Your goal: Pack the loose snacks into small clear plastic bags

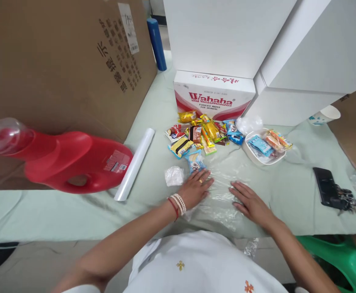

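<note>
A sheet of clear plastic film (222,195) lies wrinkled on the cloth-covered table in front of me. My left hand (196,187) rests flat on its left part, fingers stretched out, with a blue snack packet (195,161) just beyond the fingertips. On the film's right side lies my right hand (249,201), palm down and fingers extended. Left of my left hand sits a crumpled white wad (174,176). Farther back, several wrapped snacks (196,132) are heaped together. To their right, a white bowl (266,160) holds more packets.
A red jug (74,162) lies on its side at left beside a white roll (134,165). Behind stand a Wahaha box (214,95), a large cardboard box (59,61) and a blue cylinder (157,44). At right are a phone (324,183), keys (348,200) and a paper cup (324,115).
</note>
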### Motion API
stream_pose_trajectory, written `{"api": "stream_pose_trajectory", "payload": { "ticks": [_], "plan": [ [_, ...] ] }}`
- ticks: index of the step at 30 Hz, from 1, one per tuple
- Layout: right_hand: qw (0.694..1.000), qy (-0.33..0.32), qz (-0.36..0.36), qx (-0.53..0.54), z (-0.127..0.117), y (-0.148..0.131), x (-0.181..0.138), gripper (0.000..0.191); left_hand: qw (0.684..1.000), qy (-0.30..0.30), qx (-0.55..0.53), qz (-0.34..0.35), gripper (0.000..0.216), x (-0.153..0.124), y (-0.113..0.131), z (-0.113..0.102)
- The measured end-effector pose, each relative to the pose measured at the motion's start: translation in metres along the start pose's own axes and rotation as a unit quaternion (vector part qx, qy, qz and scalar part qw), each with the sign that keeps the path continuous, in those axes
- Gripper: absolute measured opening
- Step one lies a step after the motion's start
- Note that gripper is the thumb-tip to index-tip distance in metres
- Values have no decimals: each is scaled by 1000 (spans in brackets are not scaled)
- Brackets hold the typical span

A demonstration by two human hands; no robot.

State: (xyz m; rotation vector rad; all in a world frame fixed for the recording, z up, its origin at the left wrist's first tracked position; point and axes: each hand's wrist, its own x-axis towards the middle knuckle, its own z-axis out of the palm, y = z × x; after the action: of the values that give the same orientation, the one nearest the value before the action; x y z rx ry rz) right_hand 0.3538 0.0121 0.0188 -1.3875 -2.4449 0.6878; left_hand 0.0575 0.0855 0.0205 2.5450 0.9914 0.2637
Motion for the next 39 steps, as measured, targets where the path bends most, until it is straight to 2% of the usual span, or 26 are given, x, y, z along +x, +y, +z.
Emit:
{"api": "stream_pose_trajectory", "payload": {
  "ticks": [2, 4, 6, 8, 10, 12, 14, 15, 17, 19, 21, 23, 25, 27, 30, 32, 34, 35, 37, 39],
  "plan": [
    [998, -20, 18, 53, -25, 18, -13, 43, 998, 31, -9, -63, 57, -16, 8, 12],
    [994, 8, 50, 94, -54, 25, 1, 34, 990, 74, -24, -118, 56, -27, 20, 20],
    [987, 97, 98, 84, -76, 21, 45, 35, 981, 111, -40, -155, 49, -31, 28, 23],
    [977, 165, 130, 34, -83, 10, 110, 43, 975, 124, -45, -176, 43, -31, 31, 23],
    [968, 186, 169, -27, -78, -2, 180, 47, 975, 114, -31, -191, 42, -31, 30, 21],
    [960, 167, 211, -78, -67, -13, 238, 59, 973, 100, -9, -207, 45, -33, 26, 18],
    [958, 142, 226, -105, -60, -18, 270, 59, 971, 93, -1, -221, 48, -37, 23, 16],
    [958, 143, 223, -110, -60, -18, 273, 56, 970, 91, -4, -227, 49, -38, 22, 15],
    [962, 170, 189, -99, -68, -18, 257, 53, 967, 92, -20, -235, 51, -41, 19, 15],
    [973, 191, 116, -60, -80, -20, 218, 55, 965, 99, -42, -237, 52, -43, 16, 16],
    [986, 164, 29, -7, -85, -27, 171, 55, 964, 110, -69, -234, 52, -44, 11, 17],
    [994, 105, -14, 26, -75, -37, 130, 52, 963, 120, -97, -221, 52, -46, 5, 18],
    [999, 29, -8, 14, -52, -47, 103, 48, 965, 129, -113, -199, 51, -51, -2, 18],
    [1000, -18, 13, -14, -27, -51, 86, 48, 968, 137, -113, -176, 53, -59, -7, 16],
    [1000, 9, 10, -2, -7, -52, 61, 60, 977, 127, -94, -140, 62, -76, -11, 5],
    [999, 44, -1, 26, -6, -53, 37, 72, 987, 88, -84, -101, 73, -89, -14, -4],
    [998, 46, -13, 33, -4, -54, 10, 76, 994, 35, -82, -57, 86, -101, -18, -12],
    [999, 39, -17, 31, -1, -55, -2, 70, 996, 10, -84, -40, 90, -105, -21, -16],
    [999, 29, -14, 36, 6, -55, -18, 43, 995, -27, -95, -22, 90, -110, -30, -24],
    [996, 42, 6, 81, 10, -54, -21, 23, 992, -53, -115, -12, 85, -109, -40, -33]
  ]
}}
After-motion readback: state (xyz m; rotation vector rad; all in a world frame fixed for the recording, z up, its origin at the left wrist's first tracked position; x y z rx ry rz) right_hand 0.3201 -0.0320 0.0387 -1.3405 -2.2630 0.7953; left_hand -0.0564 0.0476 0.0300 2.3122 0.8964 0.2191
